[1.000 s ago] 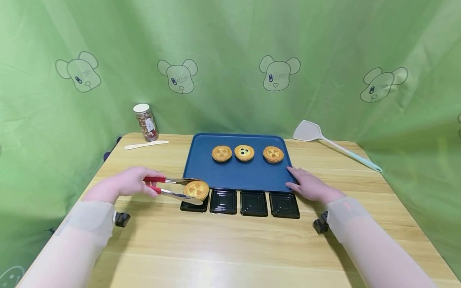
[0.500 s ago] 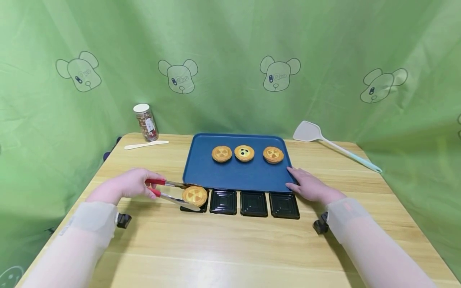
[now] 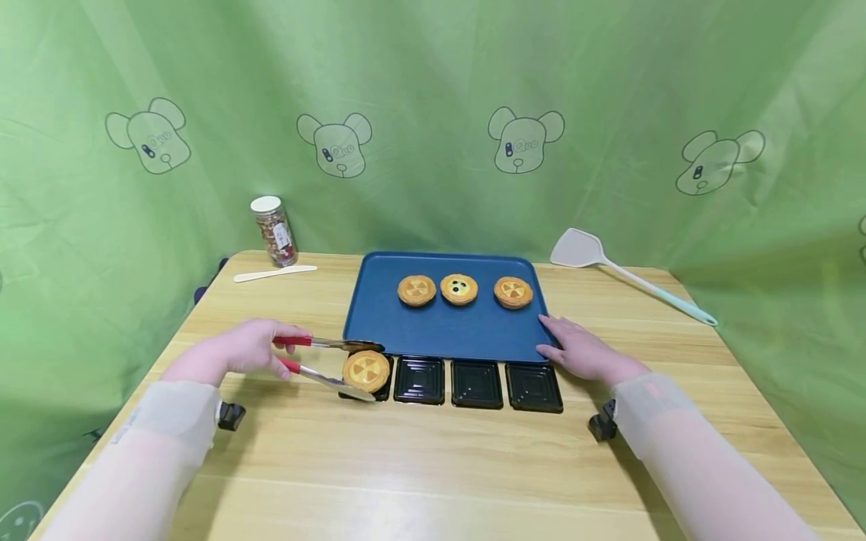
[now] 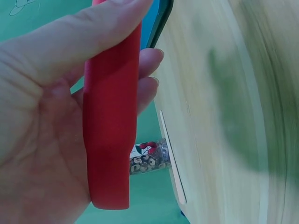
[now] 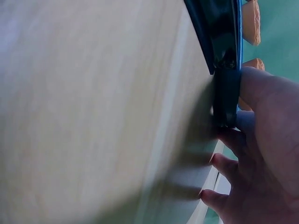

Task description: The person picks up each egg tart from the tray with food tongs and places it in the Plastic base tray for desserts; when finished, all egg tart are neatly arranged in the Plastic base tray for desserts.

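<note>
My left hand (image 3: 253, 347) holds a pair of tongs (image 3: 307, 370) by the red handles; in the left wrist view one red handle (image 4: 110, 121) lies across the palm under the thumb. The tongs' metal arms stand spread on either side of an egg tart (image 3: 366, 371), which sits in the leftmost small black plastic tray (image 3: 383, 392). My right hand (image 3: 575, 346) grips the front right corner of a blue tray (image 3: 467, 334). The right wrist view shows the thumb on the rim and the other fingers around the outer side. Three tarts (image 3: 416, 290) rest on the blue tray.
Further black plastic trays (image 3: 419, 380) stand in a row along the blue tray's front edge. A jar with a white lid (image 3: 274, 231) and a pale flat knife (image 3: 274, 273) are at the back left. A spatula (image 3: 629, 275) lies at the back right.
The tart has come down and left into the leftmost black tray. The tongs' arms have spread apart around it. My right hand has kept its place.
</note>
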`<state>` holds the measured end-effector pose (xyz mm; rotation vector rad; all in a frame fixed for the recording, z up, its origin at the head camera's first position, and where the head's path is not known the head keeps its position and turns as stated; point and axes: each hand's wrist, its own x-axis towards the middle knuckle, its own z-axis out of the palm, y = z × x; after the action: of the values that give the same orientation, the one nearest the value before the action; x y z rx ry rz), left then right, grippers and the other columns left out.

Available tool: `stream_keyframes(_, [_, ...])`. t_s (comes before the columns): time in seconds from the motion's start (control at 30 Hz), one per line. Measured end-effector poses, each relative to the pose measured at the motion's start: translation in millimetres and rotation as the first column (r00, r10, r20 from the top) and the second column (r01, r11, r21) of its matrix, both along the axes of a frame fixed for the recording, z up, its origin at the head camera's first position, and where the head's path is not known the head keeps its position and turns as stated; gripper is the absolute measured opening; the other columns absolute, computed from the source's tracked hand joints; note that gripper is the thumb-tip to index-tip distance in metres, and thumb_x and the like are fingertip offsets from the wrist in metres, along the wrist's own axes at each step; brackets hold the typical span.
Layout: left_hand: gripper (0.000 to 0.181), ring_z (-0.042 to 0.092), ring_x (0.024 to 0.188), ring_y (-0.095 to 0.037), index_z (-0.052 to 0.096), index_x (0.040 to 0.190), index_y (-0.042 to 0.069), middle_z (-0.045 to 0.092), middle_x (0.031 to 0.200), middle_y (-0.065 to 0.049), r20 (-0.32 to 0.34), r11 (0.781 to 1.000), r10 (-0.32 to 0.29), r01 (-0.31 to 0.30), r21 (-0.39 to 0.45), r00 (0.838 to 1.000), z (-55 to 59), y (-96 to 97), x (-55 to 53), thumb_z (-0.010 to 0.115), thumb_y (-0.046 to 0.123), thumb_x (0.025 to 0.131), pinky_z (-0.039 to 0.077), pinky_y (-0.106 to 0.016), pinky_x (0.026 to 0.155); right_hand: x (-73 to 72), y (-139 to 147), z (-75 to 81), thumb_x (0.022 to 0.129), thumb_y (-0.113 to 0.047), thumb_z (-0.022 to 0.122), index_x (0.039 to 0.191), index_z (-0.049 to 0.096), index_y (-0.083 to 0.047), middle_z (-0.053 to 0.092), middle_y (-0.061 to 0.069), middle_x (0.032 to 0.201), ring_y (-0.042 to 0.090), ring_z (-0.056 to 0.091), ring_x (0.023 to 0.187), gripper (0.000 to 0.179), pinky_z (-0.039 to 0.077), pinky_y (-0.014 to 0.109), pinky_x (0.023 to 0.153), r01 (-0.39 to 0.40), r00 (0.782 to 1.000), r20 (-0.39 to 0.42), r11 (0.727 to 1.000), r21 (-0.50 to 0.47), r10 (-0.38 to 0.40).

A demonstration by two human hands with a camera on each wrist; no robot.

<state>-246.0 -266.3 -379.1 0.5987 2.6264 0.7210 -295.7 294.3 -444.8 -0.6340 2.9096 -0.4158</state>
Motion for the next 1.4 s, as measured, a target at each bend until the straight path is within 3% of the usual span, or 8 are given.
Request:
stream_keyframes(0.27, [0.069, 0.059, 0.106, -0.035, 0.057, 0.138, 0.004, 0.066, 0.109, -0.013, 0.003, 1.0, 0.006, -0.006, 0.017, 1.0, 8.2, 2.8, -3.5, 0.086, 0.012, 0.075, 0.043, -0.053, 0.095, 1.5, 1, -0.4, 0.103, -0.032, 0.053, 0.152, 0.026, 0.008, 0.028, 0.033, 0.152, 0.052, 0.021, 0.139, 0.069, 0.018, 0.06, 0.111, 0.002, 1.0, -0.002, 1.0, -0.006, -0.003])
stream_keyframes(0.37, [0.068, 0.058, 0.104, -0.035, 0.058, 0.137, 0.003, 0.065, 0.109, -0.014, 0.003, 0.999, -0.017, 0.016, 0.028, 1.0, 12.8, 5.9, -6.3, 0.086, 0.012, 0.076, 0.044, -0.051, 0.091, 2.2, 2, -1.0, 0.103, -0.032, 0.053, 0.152, 0.026, 0.008, 0.028, 0.033, 0.152, 0.052, 0.021, 0.139, 0.069, 0.018, 0.06, 0.111, 0.004, 1.0, -0.001, 1.0, -0.009, -0.004])
stream_keyframes(0.57, [0.07, 0.059, 0.11, -0.035, 0.053, 0.14, 0.0, 0.066, 0.115, -0.016, 0.032, 0.996, -0.041, 0.038, 0.08, 0.999, 20.9, 10.0, -12.4, 0.084, 0.01, 0.078, 0.04, -0.056, 0.099, 3.0, 4, -2.5, 0.103, -0.033, 0.053, 0.152, 0.026, 0.008, 0.028, 0.033, 0.152, 0.052, 0.021, 0.139, 0.069, 0.018, 0.06, 0.111, 0.002, 1.0, -0.007, 1.0, -0.011, -0.002])
stream_keyframes(0.77, [0.074, 0.061, 0.107, -0.032, 0.05, 0.141, -0.003, 0.066, 0.114, -0.015, -0.078, 0.994, -0.01, 0.018, 0.106, 0.997, 23.3, 14.6, -24.2, 0.085, 0.02, 0.079, 0.044, -0.052, 0.094, 2.4, 5, -2.5, 0.103, -0.033, 0.054, 0.15, 0.029, 0.009, 0.03, 0.033, 0.151, 0.053, 0.022, 0.138, 0.068, 0.02, 0.06, 0.111, -0.005, 1.0, -0.024, 1.0, -0.011, 0.005])
stream_keyframes(0.9, [0.076, 0.061, 0.096, -0.025, 0.05, 0.142, -0.001, 0.066, 0.105, -0.01, -0.142, 0.995, 0.062, -0.049, 0.09, 0.988, 19.2, 21.2, -37.2, 0.084, 0.027, 0.08, 0.047, -0.045, 0.086, 1.7, 4, -3.1, 0.103, -0.032, 0.053, 0.151, 0.028, 0.008, 0.03, 0.032, 0.151, 0.052, 0.022, 0.139, 0.068, 0.019, 0.06, 0.111, -0.004, 1.0, -0.017, 1.0, -0.006, 0.004])
stream_keyframes(1.07, [0.072, 0.059, 0.087, -0.024, 0.053, 0.14, 0.001, 0.065, 0.1, -0.012, -0.183, 0.987, 0.144, -0.129, 0.092, 0.973, 11.9, 34.1, -53.9, 0.084, 0.026, 0.08, 0.047, -0.042, 0.079, 2.1, 1, -2.0, 0.103, -0.032, 0.054, 0.151, 0.028, 0.008, 0.03, 0.032, 0.151, 0.052, 0.022, 0.139, 0.068, 0.02, 0.06, 0.111, -0.007, 1.0, -0.021, 1.0, -0.019, 0.007])
stream_keyframes(1.23, [0.076, 0.061, 0.094, -0.028, 0.051, 0.14, -0.003, 0.065, 0.11, -0.018, -0.187, 0.98, 0.195, -0.182, 0.081, 0.963, 5.4, 49.2, -68.1, 0.085, 0.026, 0.078, 0.049, -0.043, 0.083, 2.5, 0, 0.1, 0.103, -0.033, 0.054, 0.151, 0.029, 0.008, 0.03, 0.032, 0.151, 0.052, 0.023, 0.139, 0.068, 0.02, 0.06, 0.111, -0.007, 1.0, -0.021, 1.0, -0.016, 0.006])
stream_keyframes(1.4, [0.078, 0.061, 0.104, -0.032, 0.05, 0.141, -0.002, 0.063, 0.122, -0.023, -0.152, 0.982, 0.186, -0.18, 0.055, 0.971, -3.8, 64.6, -79.2, 0.085, 0.026, 0.077, 0.047, -0.046, 0.093, 1.6, 0, -0.8, 0.103, -0.034, 0.053, 0.151, 0.028, 0.008, 0.029, 0.032, 0.152, 0.052, 0.022, 0.139, 0.068, 0.02, 0.059, 0.111, -0.002, 1.0, -0.018, 1.0, -0.005, 0.002])
